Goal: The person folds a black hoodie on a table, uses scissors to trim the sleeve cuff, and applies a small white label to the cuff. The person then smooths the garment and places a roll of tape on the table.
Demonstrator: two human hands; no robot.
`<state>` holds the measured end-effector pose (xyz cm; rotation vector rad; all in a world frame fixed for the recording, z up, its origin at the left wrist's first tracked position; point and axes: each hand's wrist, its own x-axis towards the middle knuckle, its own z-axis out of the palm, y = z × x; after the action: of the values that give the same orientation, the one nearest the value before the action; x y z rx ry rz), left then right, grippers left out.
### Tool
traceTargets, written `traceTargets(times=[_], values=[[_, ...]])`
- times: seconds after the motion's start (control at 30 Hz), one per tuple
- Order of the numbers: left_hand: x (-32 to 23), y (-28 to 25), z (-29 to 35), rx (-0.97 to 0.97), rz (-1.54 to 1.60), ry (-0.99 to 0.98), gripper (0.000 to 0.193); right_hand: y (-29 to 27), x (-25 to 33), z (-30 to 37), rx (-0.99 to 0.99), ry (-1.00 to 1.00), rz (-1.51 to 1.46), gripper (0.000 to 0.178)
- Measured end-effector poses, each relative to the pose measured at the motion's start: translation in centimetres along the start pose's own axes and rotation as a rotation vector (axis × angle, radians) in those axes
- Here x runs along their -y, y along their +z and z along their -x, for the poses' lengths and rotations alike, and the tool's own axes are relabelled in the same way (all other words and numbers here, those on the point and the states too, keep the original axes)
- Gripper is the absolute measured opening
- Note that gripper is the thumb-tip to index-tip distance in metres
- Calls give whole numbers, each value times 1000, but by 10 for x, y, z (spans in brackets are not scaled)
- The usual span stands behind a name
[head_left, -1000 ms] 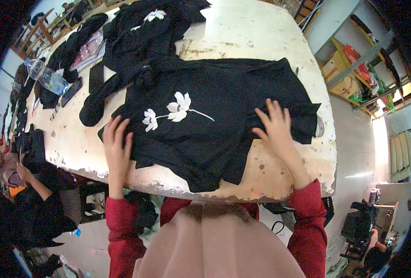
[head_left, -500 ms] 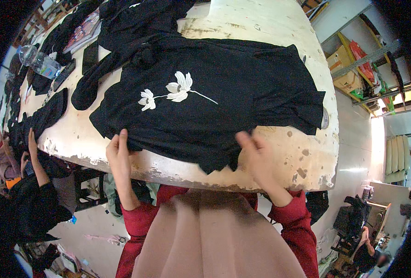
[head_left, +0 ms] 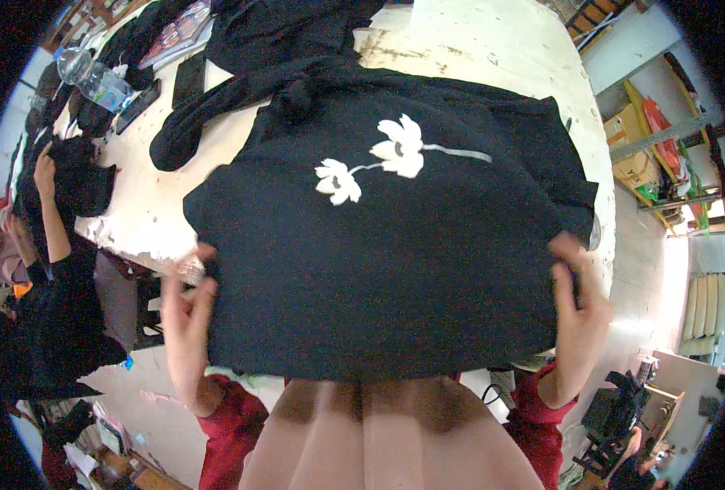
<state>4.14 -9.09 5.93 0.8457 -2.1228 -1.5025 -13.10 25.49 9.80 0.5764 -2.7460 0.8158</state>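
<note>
A black top (head_left: 379, 261) with two white flowers (head_left: 399, 147) on a pale stem lies spread over the worktable, its near part hanging past the front edge toward me. My left hand (head_left: 189, 306) grips its left side, the fingers slightly blurred and partly hidden by the cloth. On the opposite side, my right hand (head_left: 576, 294) pinches the cloth, also blurred. Between my hands the fabric is drawn wide and fairly flat. The far part of the top is bunched and rumpled on the table.
On the pale, worn worktable (head_left: 477, 41) lie more black garments (head_left: 285, 37), a clear plastic bottle (head_left: 93, 79) and a dark flat object (head_left: 188, 80). Another person's arm (head_left: 51, 212) works at the left. Shelving with a cardboard box (head_left: 630, 147) stands at the right.
My hands have moved apart, the right one farther right and up, and both now hold the top's sides. The bunched near edge is spread out and pulled toward me over the table edge.
</note>
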Motion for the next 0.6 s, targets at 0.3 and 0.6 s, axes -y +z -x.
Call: traceTargets(times=[0.3,0.6], values=[[-7,-21,-12,142,-789,140,18,22,-2,-22,381,-205,261,19],[91,102,-135,25,-984,654,48,228,-56,-127,21,-443,313,53]])
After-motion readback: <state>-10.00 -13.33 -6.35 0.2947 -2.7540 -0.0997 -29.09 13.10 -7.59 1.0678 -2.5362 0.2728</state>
